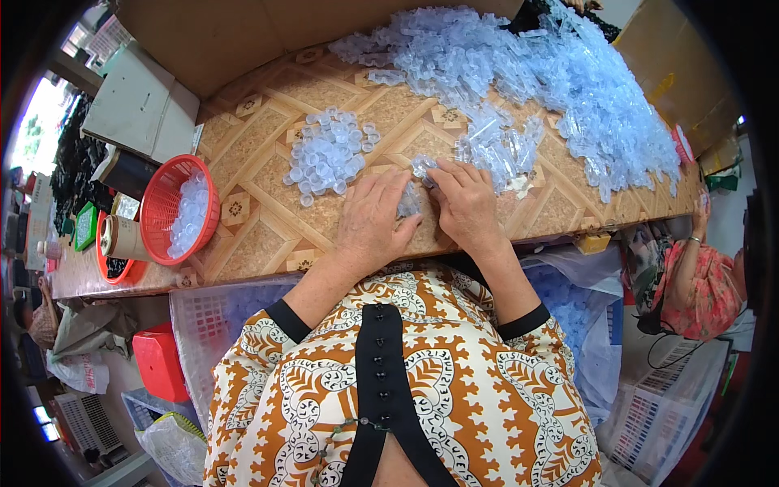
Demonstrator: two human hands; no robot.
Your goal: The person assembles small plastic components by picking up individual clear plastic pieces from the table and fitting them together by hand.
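Observation:
My left hand (374, 213) rests palm down at the table's near edge, with a clear plastic piece (408, 200) between its thumb and forefinger. Beside it, my right hand (468, 204) has its fingers curled in a pinch against a small clear plastic piece (423, 167). The exact shape of both pieces is partly hidden by my fingers. Just past my left hand lies a pile of small round translucent caps (327, 152). A loose group of clear plastic tubes (499, 150) lies beyond my right hand.
A large heap of clear plastic tubes (487, 61) covers the back right of the patterned table (251, 154). At left stand a red basket (180, 209) of translucent pieces and a roll of tape (122, 237). Cardboard (235, 40) walls the back. Another person (702, 280) is at far right.

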